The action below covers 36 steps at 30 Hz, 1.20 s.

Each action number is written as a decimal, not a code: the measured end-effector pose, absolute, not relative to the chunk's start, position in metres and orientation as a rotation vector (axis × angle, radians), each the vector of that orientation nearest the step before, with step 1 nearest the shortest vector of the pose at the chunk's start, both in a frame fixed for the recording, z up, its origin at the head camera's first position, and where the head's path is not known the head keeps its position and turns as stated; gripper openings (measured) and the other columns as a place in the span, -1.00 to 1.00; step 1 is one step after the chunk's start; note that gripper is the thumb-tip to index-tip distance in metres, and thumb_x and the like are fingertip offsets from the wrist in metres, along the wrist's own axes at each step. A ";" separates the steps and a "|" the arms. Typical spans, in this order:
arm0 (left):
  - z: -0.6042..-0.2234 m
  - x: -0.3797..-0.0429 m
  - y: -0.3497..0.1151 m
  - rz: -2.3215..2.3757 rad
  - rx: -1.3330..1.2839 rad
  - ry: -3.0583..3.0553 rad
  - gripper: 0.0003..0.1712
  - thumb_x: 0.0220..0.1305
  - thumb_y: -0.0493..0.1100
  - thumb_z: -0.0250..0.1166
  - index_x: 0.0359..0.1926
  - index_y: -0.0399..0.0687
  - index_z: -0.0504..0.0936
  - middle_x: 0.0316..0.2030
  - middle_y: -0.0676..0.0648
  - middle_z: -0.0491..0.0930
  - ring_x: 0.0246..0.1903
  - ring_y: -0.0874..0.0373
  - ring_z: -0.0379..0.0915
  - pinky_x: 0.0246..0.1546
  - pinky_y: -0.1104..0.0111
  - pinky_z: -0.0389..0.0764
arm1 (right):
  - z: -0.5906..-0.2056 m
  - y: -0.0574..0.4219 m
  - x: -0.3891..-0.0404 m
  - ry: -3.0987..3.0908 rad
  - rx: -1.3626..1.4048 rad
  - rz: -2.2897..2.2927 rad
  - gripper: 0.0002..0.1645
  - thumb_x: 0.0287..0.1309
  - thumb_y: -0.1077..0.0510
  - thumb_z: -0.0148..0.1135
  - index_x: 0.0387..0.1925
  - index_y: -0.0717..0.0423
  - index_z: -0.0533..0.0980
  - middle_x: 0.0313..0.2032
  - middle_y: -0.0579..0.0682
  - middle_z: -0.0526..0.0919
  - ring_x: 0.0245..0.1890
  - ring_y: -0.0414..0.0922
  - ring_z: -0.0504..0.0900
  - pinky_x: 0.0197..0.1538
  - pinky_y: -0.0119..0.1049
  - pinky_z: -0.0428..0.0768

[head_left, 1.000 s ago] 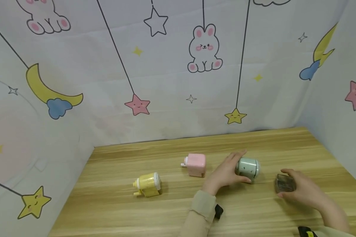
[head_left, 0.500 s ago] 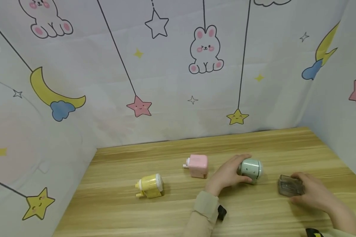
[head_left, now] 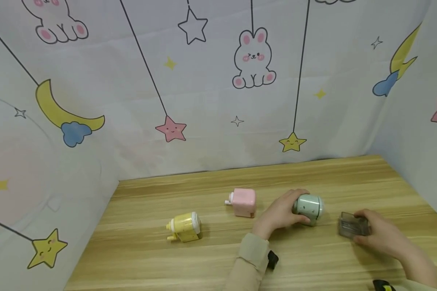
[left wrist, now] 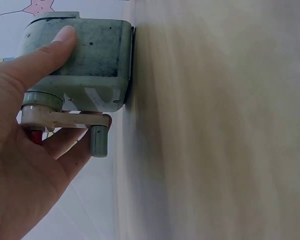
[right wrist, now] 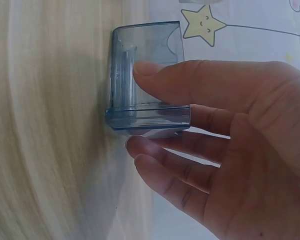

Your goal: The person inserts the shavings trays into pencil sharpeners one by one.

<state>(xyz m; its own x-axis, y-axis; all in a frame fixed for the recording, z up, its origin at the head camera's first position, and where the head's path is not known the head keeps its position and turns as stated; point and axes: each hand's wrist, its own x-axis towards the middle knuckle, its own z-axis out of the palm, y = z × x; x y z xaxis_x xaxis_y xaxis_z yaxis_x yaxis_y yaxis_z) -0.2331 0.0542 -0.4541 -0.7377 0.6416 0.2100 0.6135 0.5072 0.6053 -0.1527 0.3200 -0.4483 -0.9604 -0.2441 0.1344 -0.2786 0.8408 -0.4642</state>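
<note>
In the head view my left hand [head_left: 282, 210] grips a green hand-crank pencil sharpener [head_left: 308, 208] on the wooden table. The left wrist view shows the thumb pressed along the sharpener's side [left wrist: 97, 47], with the crank handle [left wrist: 99, 140] hanging near the fingers. To the right, my right hand [head_left: 384, 234] holds a smoky see-through shavings drawer [head_left: 353, 225], apart from the sharpener. Seen from the right wrist, the thumb lies across one face of the drawer [right wrist: 147, 45] and fingers sit behind and below it. The drawer's lower edge is close over the table.
A pink crank sharpener [head_left: 244, 202] stands left of the left hand, and a yellow one [head_left: 185, 227] further left. The wooden table [head_left: 149, 266] meets a printed cloth wall [head_left: 204, 157] at the back and cloth at both sides.
The drawer has turned in my right hand, showing more of its length, with the fingers now at its right end. My left hand stays on the green sharpener. The head view has shifted slightly.
</note>
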 end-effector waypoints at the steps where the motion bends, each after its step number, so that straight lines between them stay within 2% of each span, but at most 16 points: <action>1: -0.454 -0.233 0.055 1.052 1.124 2.688 -0.19 -0.12 0.10 0.38 0.20 0.25 0.24 0.01 0.10 0.41 -0.14 0.40 0.27 -0.12 0.51 0.40 | -0.448 0.319 -0.153 -2.946 0.415 0.760 -0.24 -0.44 0.14 0.47 -0.12 0.42 0.37 -0.22 0.46 0.49 -0.23 0.26 0.45 -0.26 0.21 0.45; 12: -0.455 -0.235 0.061 1.007 1.210 2.669 -0.17 -0.13 0.09 0.39 0.20 0.17 0.25 0.00 0.07 0.43 -0.14 0.40 0.26 -0.10 0.55 0.36 | -0.449 0.304 -0.157 -2.887 0.464 0.759 -0.26 -0.45 0.17 0.48 -0.16 0.45 0.37 -0.28 0.36 0.51 -0.30 0.15 0.47 -0.28 0.13 0.47; 25: -0.455 -0.233 0.063 1.027 1.216 2.637 -0.19 -0.12 0.09 0.38 0.19 0.17 0.26 -0.01 0.09 0.42 -0.14 0.41 0.26 -0.11 0.55 0.36 | -0.445 0.284 -0.159 -2.914 0.472 0.857 -0.25 -0.35 0.09 0.46 -0.11 0.41 0.36 -0.23 0.32 0.52 -0.25 0.11 0.46 -0.26 0.10 0.47; 36: -0.455 -0.233 0.063 1.045 1.200 2.629 -0.20 -0.12 0.08 0.39 0.19 0.18 0.26 -0.01 0.09 0.42 -0.16 0.40 0.27 -0.15 0.55 0.37 | -0.445 0.277 -0.162 -2.936 0.478 0.863 -0.26 -0.31 0.09 0.45 -0.06 0.37 0.35 -0.23 0.25 0.50 -0.39 -0.05 0.39 -0.41 -0.14 0.43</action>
